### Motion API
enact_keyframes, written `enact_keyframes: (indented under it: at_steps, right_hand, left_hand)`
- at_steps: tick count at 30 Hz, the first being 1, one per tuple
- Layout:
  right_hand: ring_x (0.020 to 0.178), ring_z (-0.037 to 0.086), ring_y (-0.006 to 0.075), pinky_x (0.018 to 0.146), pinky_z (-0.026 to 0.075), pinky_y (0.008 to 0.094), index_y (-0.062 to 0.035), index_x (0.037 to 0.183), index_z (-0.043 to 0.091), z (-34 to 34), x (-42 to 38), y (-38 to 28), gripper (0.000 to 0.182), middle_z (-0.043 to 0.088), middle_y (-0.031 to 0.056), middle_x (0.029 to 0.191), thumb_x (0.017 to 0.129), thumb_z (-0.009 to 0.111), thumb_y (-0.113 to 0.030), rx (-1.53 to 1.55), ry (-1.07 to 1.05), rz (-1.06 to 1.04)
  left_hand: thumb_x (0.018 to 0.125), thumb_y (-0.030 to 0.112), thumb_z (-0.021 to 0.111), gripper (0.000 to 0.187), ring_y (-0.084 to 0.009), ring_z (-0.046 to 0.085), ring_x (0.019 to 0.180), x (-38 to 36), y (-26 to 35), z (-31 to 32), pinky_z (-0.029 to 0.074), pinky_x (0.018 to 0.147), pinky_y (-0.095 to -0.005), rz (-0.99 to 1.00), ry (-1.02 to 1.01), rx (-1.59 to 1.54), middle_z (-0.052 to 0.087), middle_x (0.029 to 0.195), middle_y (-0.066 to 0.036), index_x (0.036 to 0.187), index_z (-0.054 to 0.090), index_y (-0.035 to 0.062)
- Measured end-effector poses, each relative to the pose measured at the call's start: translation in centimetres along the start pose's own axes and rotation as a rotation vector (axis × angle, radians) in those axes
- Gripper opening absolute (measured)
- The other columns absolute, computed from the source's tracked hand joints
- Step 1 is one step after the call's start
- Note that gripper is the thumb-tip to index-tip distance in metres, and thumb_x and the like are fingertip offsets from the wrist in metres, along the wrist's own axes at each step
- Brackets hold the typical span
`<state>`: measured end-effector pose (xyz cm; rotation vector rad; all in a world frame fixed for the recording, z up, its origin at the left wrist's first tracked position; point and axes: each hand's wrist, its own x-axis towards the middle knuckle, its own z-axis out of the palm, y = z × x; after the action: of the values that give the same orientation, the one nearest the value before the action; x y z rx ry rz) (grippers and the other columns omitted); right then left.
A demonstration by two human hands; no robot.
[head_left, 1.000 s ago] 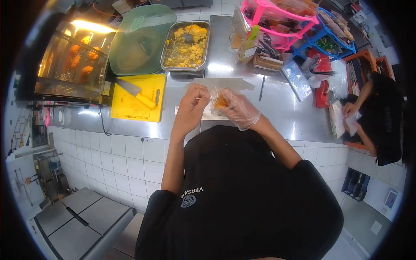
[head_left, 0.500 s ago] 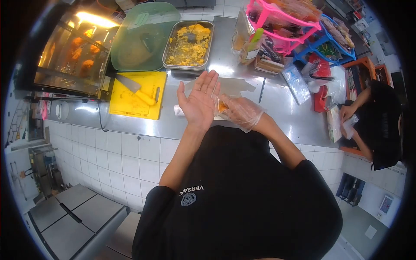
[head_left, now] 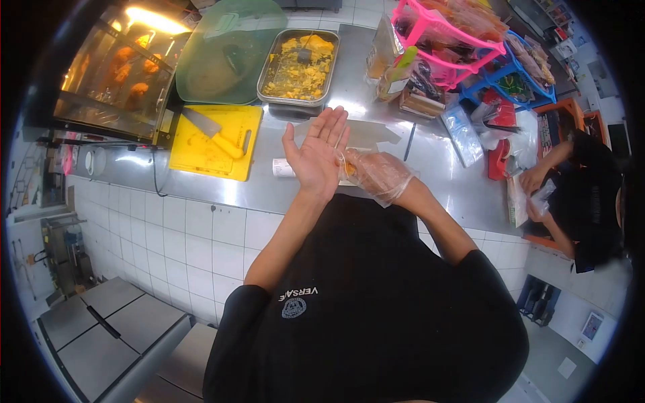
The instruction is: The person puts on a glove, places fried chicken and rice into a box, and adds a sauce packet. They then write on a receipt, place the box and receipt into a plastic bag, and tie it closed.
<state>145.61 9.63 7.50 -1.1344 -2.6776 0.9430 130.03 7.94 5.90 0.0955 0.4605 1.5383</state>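
My left hand [head_left: 317, 153] is bare, palm up with fingers spread, and nothing rests on it. Beside it, my right hand [head_left: 381, 174] wears a clear plastic glove, its fingers closed round a small orange-yellow piece of food [head_left: 350, 168]. The two hands are side by side over the steel counter's front edge. Partly hidden behind my left hand lies a white roll or label [head_left: 283, 167]. Beyond my hands is a flat grey sheet [head_left: 376, 134]. A metal tray [head_left: 261, 86] with a rack holds yellow crumbly food.
A knife [head_left: 213, 132] lies on a yellow cutting board [head_left: 198, 163] beside a lit glass cabinet [head_left: 111, 101]. A green lid [head_left: 222, 77] is behind. Right are a pink basket [head_left: 463, 64], a blue basket [head_left: 494, 79] and a co-worker [head_left: 594, 195] holding a clear bag.
The view has shifted slightly. My left hand is still palm up, and my right hand keeps hold of the food. The co-worker's hands have moved a little at the bag.
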Motion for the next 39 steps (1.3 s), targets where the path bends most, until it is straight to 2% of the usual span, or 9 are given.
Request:
enact_keyframes:
  at_steps: [6, 9, 13, 16, 22, 25, 31, 39]
  right_hand:
    - [0.075, 0.065, 0.0432, 0.066, 0.051, 0.0509, -0.0070, 0.113, 0.050, -0.3, -0.1, 0.1, 0.026, 0.066, 0.0232, 0.080, 0.089, 0.052, -0.015, -0.036, 0.031, -0.046]
    - [0.075, 0.065, 0.0428, 0.066, 0.051, 0.0509, -0.0063, 0.112, 0.051, -0.8, -0.1, -0.2, 0.024, 0.066, 0.0231, 0.080, 0.089, 0.053, -0.016, -0.064, 0.007, -0.050]
    - [0.075, 0.065, 0.0426, 0.067, 0.051, 0.0513, -0.0073, 0.111, 0.052, -1.4, -0.2, -0.5, 0.024, 0.066, 0.0231, 0.081, 0.089, 0.052, -0.016, -0.105, -0.025, -0.009]
    - [0.078, 0.066, 0.0417, 0.069, 0.052, 0.0511, -0.0110, 0.118, 0.054, -1.8, -0.2, -1.2, 0.029, 0.067, 0.0228, 0.084, 0.090, 0.053, -0.018, -0.155, -0.070, 0.129]
    - [0.080, 0.066, 0.0396, 0.071, 0.052, 0.0490, -0.0218, 0.133, 0.052, -1.4, -0.4, -0.6, 0.043, 0.068, 0.0188, 0.090, 0.090, 0.056, -0.023, -0.096, 0.094, 0.019]
    - [0.080, 0.066, 0.0384, 0.071, 0.051, 0.0483, -0.0227, 0.129, 0.056, -1.0, -0.2, -0.2, 0.040, 0.068, 0.0174, 0.091, 0.089, 0.056, -0.023, -0.120, 0.086, 0.055]
    - [0.083, 0.066, 0.0366, 0.072, 0.052, 0.0474, -0.0209, 0.127, 0.059, -0.7, -0.4, 0.4, 0.039, 0.068, 0.0163, 0.091, 0.088, 0.056, -0.023, -0.101, 0.144, -0.027]
    - [0.083, 0.067, 0.0352, 0.072, 0.053, 0.0467, -0.0202, 0.125, 0.059, -1.4, -0.3, -0.7, 0.037, 0.069, 0.0148, 0.092, 0.089, 0.056, -0.024, -0.219, 0.099, 0.063]
  left_hand:
    - [0.095, 0.062, 0.031, 0.076, -0.0289, 0.042, 0.136, 0.2, -0.3, -0.2, 0.029, 0.116, -0.0402, 0.005, -0.014, 0.009, 0.048, 0.141, -0.020, 0.132, 0.047, -0.0029]
    - [0.096, 0.060, 0.031, 0.080, -0.0328, 0.038, 0.139, 0.3, -0.5, -0.2, 0.025, 0.119, -0.0438, 0.033, -0.014, 0.048, 0.043, 0.146, -0.023, 0.140, 0.040, -0.0065]
    - [0.096, 0.060, 0.029, 0.080, -0.0333, 0.041, 0.137, 0.4, -0.7, -0.2, 0.026, 0.118, -0.0447, 0.050, 0.010, 0.085, 0.046, 0.143, -0.022, 0.140, 0.040, -0.0061]
    - [0.096, 0.060, 0.028, 0.079, -0.0332, 0.042, 0.136, 0.6, -0.9, -0.5, 0.027, 0.117, -0.0453, 0.061, -0.006, 0.107, 0.048, 0.142, -0.022, 0.138, 0.042, -0.0057]
    - [0.096, 0.060, 0.028, 0.076, -0.0325, 0.043, 0.135, 0.6, -0.9, -0.5, 0.027, 0.115, -0.0440, 0.078, -0.013, 0.114, 0.050, 0.139, -0.021, 0.134, 0.046, -0.0041]
    - [0.097, 0.059, 0.028, 0.075, -0.0322, 0.044, 0.134, 0.8, -0.9, -0.5, 0.028, 0.114, -0.0433, 0.084, -0.015, 0.118, 0.052, 0.138, -0.021, 0.132, 0.048, -0.0039]
    - [0.097, 0.058, 0.027, 0.074, -0.0320, 0.046, 0.133, 0.8, -1.1, -0.2, 0.030, 0.113, -0.0430, 0.072, 0.009, 0.105, 0.053, 0.136, -0.021, 0.130, 0.050, -0.0040]
    - [0.097, 0.059, 0.027, 0.075, -0.0320, 0.047, 0.132, 1.1, -1.3, -0.4, 0.031, 0.112, -0.0431, 0.089, 0.019, 0.123, 0.053, 0.136, -0.021, 0.129, 0.051, -0.0037]
